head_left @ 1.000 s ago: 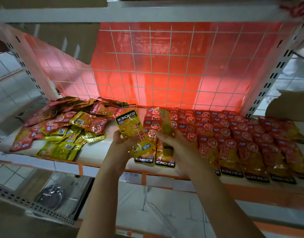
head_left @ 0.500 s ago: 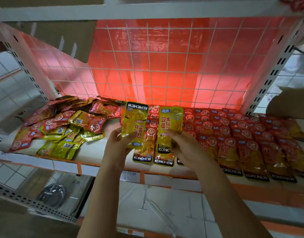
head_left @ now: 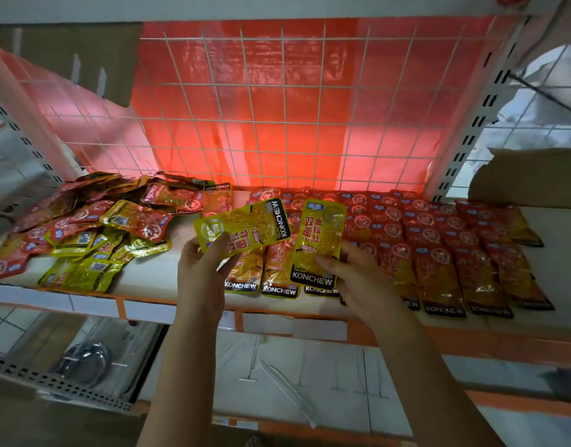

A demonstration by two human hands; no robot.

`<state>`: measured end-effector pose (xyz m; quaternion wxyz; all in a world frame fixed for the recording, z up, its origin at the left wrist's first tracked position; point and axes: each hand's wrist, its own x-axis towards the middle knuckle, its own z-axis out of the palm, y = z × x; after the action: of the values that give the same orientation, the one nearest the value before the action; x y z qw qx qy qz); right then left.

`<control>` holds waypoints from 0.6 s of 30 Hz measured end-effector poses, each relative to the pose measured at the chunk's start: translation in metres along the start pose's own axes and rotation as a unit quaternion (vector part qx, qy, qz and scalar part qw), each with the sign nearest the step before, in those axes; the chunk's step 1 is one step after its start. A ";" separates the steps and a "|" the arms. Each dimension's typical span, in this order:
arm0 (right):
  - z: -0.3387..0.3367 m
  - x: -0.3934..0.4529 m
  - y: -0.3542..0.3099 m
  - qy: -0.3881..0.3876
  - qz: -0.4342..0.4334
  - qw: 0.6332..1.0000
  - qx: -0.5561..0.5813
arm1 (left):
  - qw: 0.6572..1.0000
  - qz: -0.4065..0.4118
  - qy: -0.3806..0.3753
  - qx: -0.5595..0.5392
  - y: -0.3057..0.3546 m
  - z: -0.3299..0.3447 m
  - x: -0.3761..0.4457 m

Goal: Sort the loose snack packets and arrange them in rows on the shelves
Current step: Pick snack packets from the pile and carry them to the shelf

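Head view: both forearms reach up to the shelf (head_left: 155,279), and the left hand (head_left: 198,272) pinches a yellow packet (head_left: 242,229) by one end, tilted almost sideways above the front rows. The right hand (head_left: 358,279) grips a second yellow packet (head_left: 318,240) upright over the yellow row (head_left: 279,275). Red rows (head_left: 438,246) lie right; a loose pile (head_left: 90,227) lies left.

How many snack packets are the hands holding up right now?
2. The left hand grips a yellow packet lying sideways; the right hand holds an upright yellow packet. None seems hidden behind them.
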<state>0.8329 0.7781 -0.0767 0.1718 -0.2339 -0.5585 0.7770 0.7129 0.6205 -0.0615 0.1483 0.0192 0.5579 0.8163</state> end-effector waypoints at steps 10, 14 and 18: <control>-0.089 -0.061 0.002 0.045 -0.025 0.998 -0.029 | 0.995 -0.040 -0.078 0.049 -0.041 0.058 -0.048; -0.134 -0.089 0.002 0.092 -0.006 0.995 -0.038 | 0.979 -0.079 -0.160 0.094 -0.066 0.103 -0.065; -0.174 -0.112 -0.003 0.165 -0.009 0.986 -0.035 | 0.952 -0.108 -0.248 0.146 -0.083 0.151 -0.077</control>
<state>1.0226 0.8570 -0.1009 0.2605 -0.3600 -0.5514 0.7061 0.8348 0.7650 -0.0702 0.3645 0.1821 0.6151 0.6750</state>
